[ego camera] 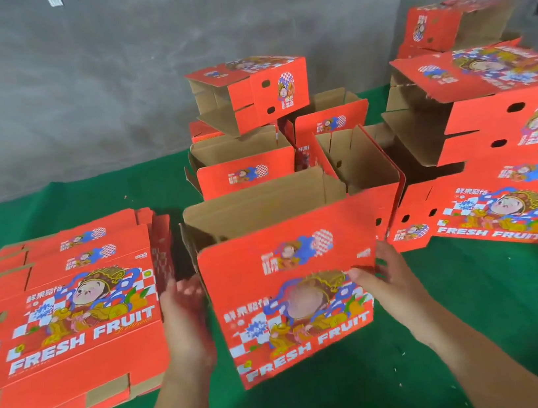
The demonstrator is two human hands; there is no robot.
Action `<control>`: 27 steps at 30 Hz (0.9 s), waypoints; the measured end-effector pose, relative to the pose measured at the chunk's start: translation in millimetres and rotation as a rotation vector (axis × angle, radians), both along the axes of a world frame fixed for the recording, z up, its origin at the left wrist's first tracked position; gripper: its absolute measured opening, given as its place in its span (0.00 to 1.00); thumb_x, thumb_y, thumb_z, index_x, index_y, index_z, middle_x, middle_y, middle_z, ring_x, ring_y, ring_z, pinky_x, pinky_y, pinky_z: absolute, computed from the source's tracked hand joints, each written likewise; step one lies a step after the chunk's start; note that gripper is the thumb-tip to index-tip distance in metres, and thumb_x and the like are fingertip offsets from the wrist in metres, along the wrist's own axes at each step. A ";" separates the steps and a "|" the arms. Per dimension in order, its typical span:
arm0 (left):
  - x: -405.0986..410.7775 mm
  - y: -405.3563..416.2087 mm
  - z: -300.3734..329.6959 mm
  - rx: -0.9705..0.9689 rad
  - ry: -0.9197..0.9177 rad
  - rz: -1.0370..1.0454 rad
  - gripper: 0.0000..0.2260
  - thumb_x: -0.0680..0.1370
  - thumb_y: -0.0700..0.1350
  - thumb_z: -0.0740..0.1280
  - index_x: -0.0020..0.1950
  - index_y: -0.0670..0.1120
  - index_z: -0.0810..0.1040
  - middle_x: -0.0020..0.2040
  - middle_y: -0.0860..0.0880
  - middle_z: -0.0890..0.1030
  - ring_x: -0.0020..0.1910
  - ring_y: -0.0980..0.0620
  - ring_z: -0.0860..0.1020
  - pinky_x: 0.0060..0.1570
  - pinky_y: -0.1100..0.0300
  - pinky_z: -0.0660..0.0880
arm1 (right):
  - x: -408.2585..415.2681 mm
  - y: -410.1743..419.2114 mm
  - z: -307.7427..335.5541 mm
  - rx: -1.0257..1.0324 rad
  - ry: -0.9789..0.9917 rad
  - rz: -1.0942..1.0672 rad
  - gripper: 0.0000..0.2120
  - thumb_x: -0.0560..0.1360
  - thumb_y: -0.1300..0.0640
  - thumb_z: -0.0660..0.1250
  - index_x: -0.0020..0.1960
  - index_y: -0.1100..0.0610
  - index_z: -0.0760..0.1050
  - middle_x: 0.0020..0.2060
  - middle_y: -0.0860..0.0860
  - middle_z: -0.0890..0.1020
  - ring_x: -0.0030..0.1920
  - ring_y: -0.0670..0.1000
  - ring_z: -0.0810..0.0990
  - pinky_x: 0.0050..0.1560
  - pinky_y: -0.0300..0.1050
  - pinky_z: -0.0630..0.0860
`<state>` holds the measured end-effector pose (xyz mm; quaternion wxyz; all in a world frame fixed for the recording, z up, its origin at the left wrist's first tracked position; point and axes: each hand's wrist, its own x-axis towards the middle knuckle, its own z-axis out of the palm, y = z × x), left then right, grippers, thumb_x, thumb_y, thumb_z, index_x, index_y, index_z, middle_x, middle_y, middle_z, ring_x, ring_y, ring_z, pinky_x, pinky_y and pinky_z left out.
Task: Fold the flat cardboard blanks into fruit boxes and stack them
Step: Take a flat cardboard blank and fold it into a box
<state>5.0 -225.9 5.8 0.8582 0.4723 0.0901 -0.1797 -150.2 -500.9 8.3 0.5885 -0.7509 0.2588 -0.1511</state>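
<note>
At six o'clock on the green surface point(373, 393), the right hand point(387, 279) pinches the half-formed box point(290, 290); the left hand point(183, 319), fingers relaxed, should steady its side, squaring corners

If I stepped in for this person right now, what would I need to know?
Left hand: open, against the left side of the half-folded box.
Right hand: grips that box's right edge, thumb on the front.
Flat blanks: piled at left on the green cloth.
Done: folded boxes stacked behind and at right.
Left: finish this box, stack it, fold the remaining blanks.
</note>
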 end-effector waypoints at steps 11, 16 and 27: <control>-20.6 -37.1 23.0 0.706 -0.064 -0.614 0.19 0.80 0.34 0.62 0.67 0.51 0.70 0.43 0.45 0.88 0.40 0.46 0.87 0.37 0.49 0.84 | -25.0 34.1 -14.7 -0.773 0.082 -0.173 0.46 0.68 0.48 0.79 0.79 0.40 0.58 0.82 0.58 0.41 0.81 0.64 0.43 0.76 0.64 0.56; -59.0 -70.3 27.9 0.531 -0.259 -0.822 0.20 0.85 0.39 0.59 0.58 0.63 0.82 0.56 0.50 0.87 0.54 0.49 0.86 0.44 0.55 0.84 | -46.7 79.7 -7.7 -1.157 0.080 0.080 0.48 0.63 0.36 0.72 0.79 0.47 0.62 0.72 0.51 0.69 0.76 0.60 0.66 0.73 0.59 0.55; -100.6 -161.8 0.3 0.360 0.005 -0.926 0.22 0.84 0.53 0.63 0.78 0.56 0.63 0.61 0.52 0.83 0.54 0.50 0.84 0.58 0.50 0.81 | -69.0 61.4 -50.1 -1.192 0.015 -0.232 0.43 0.62 0.51 0.72 0.77 0.50 0.69 0.74 0.64 0.66 0.73 0.67 0.65 0.70 0.65 0.66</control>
